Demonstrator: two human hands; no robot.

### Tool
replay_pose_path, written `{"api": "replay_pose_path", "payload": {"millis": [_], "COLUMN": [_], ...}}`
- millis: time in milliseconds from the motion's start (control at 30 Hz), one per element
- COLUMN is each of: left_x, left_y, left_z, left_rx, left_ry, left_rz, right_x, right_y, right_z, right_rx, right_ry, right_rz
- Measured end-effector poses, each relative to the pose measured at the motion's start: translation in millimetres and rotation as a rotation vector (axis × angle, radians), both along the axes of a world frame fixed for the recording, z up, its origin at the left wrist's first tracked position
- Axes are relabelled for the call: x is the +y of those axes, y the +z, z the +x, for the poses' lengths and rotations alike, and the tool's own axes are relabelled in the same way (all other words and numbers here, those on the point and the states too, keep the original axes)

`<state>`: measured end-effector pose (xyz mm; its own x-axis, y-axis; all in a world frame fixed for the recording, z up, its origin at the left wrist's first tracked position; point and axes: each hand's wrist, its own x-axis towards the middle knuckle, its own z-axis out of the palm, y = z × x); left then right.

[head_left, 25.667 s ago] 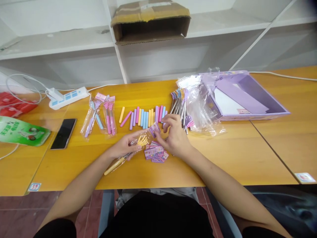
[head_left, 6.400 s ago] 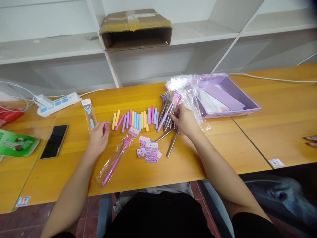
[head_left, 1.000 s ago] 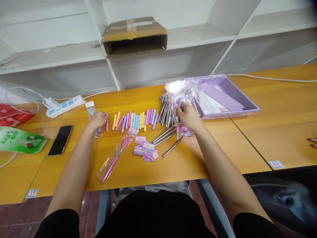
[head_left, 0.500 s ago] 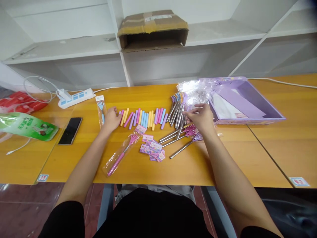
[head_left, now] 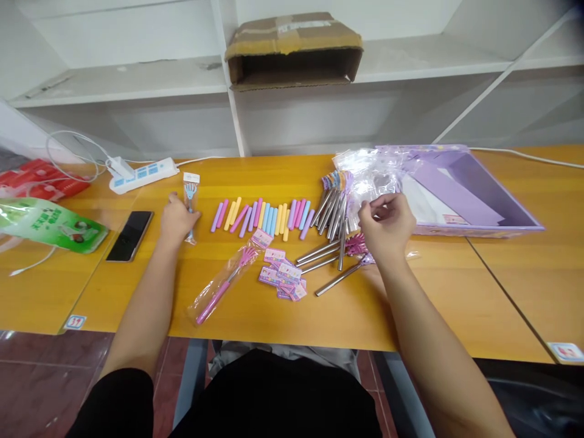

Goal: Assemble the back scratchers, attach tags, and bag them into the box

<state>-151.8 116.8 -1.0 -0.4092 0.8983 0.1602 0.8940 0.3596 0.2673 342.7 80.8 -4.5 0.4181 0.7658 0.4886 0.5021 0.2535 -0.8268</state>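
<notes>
My left hand (head_left: 177,218) rests on the yellow table (head_left: 438,298), its fingers closed on a bagged blue scratcher (head_left: 190,196) left of a row of coloured handle sleeves (head_left: 262,216). My right hand (head_left: 385,226) hovers with curled fingers at the edge of a heap of clear plastic bags (head_left: 371,173); I cannot make out what it pinches. A bundle of metal scratcher rods (head_left: 333,204) lies beside it, with three loose rods (head_left: 326,254) below. A bagged pink scratcher (head_left: 223,283) and small printed label cards (head_left: 280,278) lie near the front.
An open purple box (head_left: 474,194) sits at the right. A white power strip (head_left: 143,175), black phone (head_left: 130,227), green packet (head_left: 50,225) and red packets (head_left: 31,179) lie at the left. A cardboard box (head_left: 294,48) sits on the white shelf behind.
My left hand moved left from the handle sleeves onto the bagged blue scratcher. My right hand lifted from the rods toward the clear bags and curled its fingers.
</notes>
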Motion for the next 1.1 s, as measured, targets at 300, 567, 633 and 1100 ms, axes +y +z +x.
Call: {"api": "replay_pose_path", "payload": {"millis": [300, 567, 633, 1100], "left_x": [-33.8, -96.1, -96.6, -91.4], "left_y": [48.4, 33.1, 24.8, 0.0], "left_z": [54.9, 127.3, 132.2, 138.8], "left_rx": [-1.161, -1.462, -1.428, -1.361], "left_ry": [-0.297, -0.913, -0.931, -0.91], "left_rz": [-0.003, -0.765, -0.797, -0.502], "right_x": [-18.7, -40.5, -44.3, -56.5], "right_y": [2.3, -0.6, -2.3, -12.8], "right_z": [-28.4, -72.7, -79.3, -75.8], "right_rx": [0.033, 0.456, 0.479, 0.222], "right_ry": [0.36, 0.871, 0.842, 0.92], "right_rz": [0.025, -0.234, -0.24, -0.26]}}
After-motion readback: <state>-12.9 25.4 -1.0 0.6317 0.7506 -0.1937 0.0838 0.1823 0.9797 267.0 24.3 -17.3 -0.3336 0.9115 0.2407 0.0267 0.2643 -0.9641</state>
